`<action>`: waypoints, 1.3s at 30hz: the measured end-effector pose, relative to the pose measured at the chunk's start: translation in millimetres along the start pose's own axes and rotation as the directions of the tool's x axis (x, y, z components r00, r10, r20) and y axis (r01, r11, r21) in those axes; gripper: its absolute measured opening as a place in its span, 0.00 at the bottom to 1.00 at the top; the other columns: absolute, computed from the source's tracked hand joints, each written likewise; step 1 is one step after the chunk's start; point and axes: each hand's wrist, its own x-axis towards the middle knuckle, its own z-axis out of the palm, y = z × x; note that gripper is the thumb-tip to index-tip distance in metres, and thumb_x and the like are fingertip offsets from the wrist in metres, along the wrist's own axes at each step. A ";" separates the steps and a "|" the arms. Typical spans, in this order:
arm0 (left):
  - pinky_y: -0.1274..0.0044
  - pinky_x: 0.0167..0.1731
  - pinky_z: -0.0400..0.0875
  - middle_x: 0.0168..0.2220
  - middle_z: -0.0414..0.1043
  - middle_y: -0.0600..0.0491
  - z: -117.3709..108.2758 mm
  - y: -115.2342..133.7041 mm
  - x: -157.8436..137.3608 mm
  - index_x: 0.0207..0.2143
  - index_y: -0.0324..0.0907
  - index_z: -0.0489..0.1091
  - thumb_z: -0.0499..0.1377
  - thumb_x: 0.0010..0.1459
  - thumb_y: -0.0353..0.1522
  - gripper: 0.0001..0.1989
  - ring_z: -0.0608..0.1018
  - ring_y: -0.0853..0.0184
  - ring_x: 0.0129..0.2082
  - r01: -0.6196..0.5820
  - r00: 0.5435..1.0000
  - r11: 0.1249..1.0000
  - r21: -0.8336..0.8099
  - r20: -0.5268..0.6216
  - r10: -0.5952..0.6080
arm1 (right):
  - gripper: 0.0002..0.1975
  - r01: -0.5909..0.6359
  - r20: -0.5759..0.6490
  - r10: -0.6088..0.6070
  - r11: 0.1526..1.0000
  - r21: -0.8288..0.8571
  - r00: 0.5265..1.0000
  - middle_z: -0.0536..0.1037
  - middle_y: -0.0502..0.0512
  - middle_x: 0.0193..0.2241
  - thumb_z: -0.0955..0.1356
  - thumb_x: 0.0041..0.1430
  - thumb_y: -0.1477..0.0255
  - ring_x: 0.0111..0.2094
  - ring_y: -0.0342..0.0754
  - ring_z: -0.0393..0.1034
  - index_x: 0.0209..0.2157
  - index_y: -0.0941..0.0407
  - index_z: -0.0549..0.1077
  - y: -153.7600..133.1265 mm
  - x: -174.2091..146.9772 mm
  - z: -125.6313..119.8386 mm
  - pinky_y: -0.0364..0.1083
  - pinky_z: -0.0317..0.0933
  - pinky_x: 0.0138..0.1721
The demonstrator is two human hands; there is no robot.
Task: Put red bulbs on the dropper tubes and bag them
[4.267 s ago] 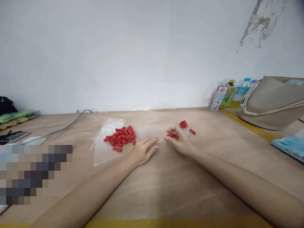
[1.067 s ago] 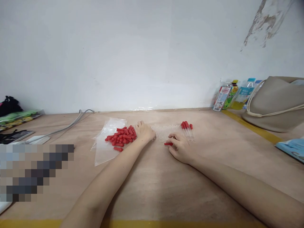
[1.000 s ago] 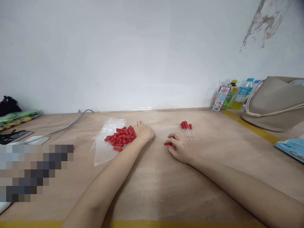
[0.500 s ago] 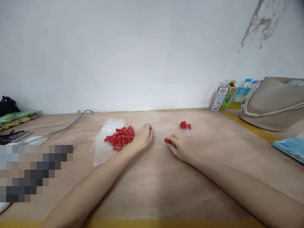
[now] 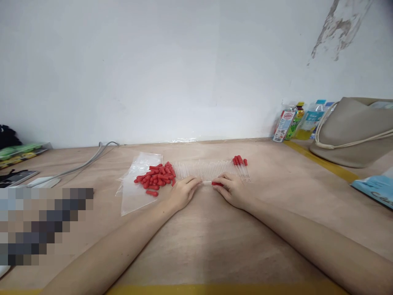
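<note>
Between my fingers, my left hand point(image 5: 186, 191) holds a thin clear dropper tube point(image 5: 206, 182), which lies level and points right. My right hand point(image 5: 231, 189) pinches a red rubber bulb point(image 5: 217, 184), and the tube's end meets or nearly meets it; whether it is inside I cannot tell. Behind both hands lies a row of clear tubes point(image 5: 208, 169). At the row's right end, several droppers with red bulbs point(image 5: 238, 160) lie together. A heap of loose red bulbs point(image 5: 155, 177) rests left of the row, partly on a clear plastic bag point(image 5: 135, 200).
A grey cable point(image 5: 89, 160) runs along the back left of the wooden table point(image 5: 190, 246). At the back right stand a drink carton point(image 5: 284, 126), bottles point(image 5: 311, 121) and a beige bag point(image 5: 353, 133). A blue packet point(image 5: 373, 189) lies at the right edge.
My left hand has come down from the row of tubes toward me with one tube in its fingers. That tube now lines up with the red bulb; my right hand has barely moved.
</note>
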 end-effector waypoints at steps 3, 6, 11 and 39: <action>0.77 0.34 0.70 0.37 0.71 0.50 0.0 -1.1 -1.4 0.43 0.41 0.67 0.47 0.60 0.28 0.12 0.74 0.68 0.35 -0.012 1.000 1.000 0.015 0.011 0.012 | 0.09 0.007 -0.006 -0.007 1.000 0.014 1.000 0.71 0.54 0.32 0.61 0.58 0.71 0.33 0.44 0.67 0.38 0.54 0.71 -2.5 0.5 -2.0 0.46 0.62 0.36; 0.78 0.33 0.70 0.38 0.72 0.50 -0.1 -2.4 -2.9 0.43 0.41 0.67 0.48 0.59 0.27 0.12 0.75 0.68 0.35 -0.049 0.999 0.998 0.037 0.015 0.048 | 0.09 0.000 0.012 0.000 1.000 0.027 1.000 0.72 0.55 0.32 0.60 0.59 0.72 0.32 0.44 0.67 0.38 0.56 0.70 -5.8 1.7 -4.3 0.45 0.62 0.35; 0.78 0.34 0.71 0.39 0.72 0.50 -1.7 -1.9 -3.9 0.42 0.41 0.68 0.48 0.57 0.24 0.14 0.74 0.68 0.37 -0.100 0.995 0.993 0.065 0.006 0.100 | 0.08 0.008 0.065 -0.011 0.999 0.041 0.998 0.74 0.55 0.32 0.60 0.58 0.73 0.33 0.44 0.67 0.36 0.57 0.70 -9.2 3.9 -6.8 0.44 0.63 0.35; 0.76 0.32 0.69 0.35 0.71 0.49 5.9 -3.8 -5.9 0.44 0.40 0.66 0.45 0.59 0.24 0.15 0.73 0.68 0.33 -0.244 0.970 0.942 0.232 0.062 0.236 | 0.09 0.220 -0.029 -0.227 0.965 -0.145 0.974 0.73 0.55 0.25 0.61 0.58 0.72 0.29 0.45 0.65 0.29 0.57 0.71 -2.3 0.2 0.4 0.45 0.61 0.31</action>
